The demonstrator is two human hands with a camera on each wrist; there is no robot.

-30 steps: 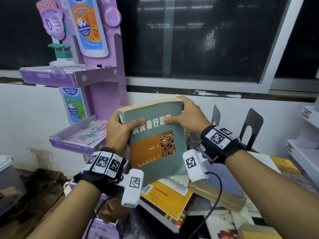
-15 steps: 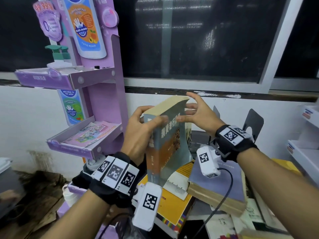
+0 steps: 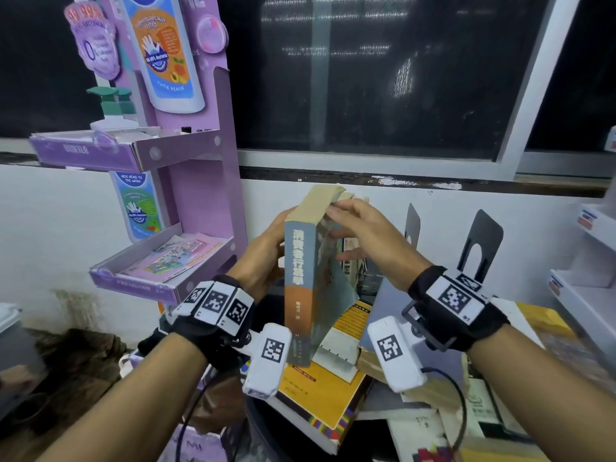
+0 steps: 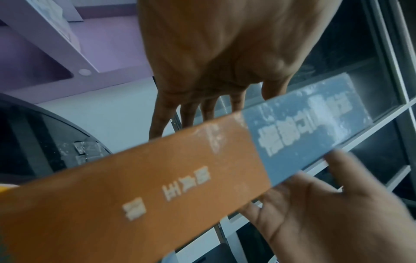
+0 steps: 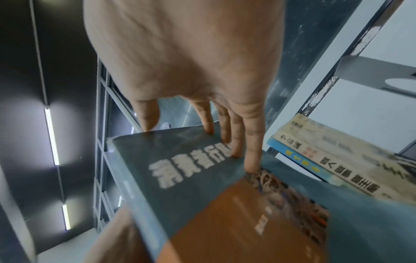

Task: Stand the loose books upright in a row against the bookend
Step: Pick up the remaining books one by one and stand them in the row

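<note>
A grey-green book with an orange lower band stands upright, spine toward me, above the loose pile. My left hand grips it from the left, fingers behind the back cover. My right hand lies on the front cover with straight fingers, thumb at the top edge. The left wrist view shows the spine between the left hand and the right hand. Two black bookends stand behind on the right, with upright books close by.
Loose books lie flat below: a yellow one and a lavender one. A purple cardboard display stand rises at the left, close to my left hand. White shelving is at the right. A wall and a dark window are behind.
The book has turned from cover toward me to spine toward me and now stands upright. My right hand let go of the top corner and now lies flat on the front cover.
</note>
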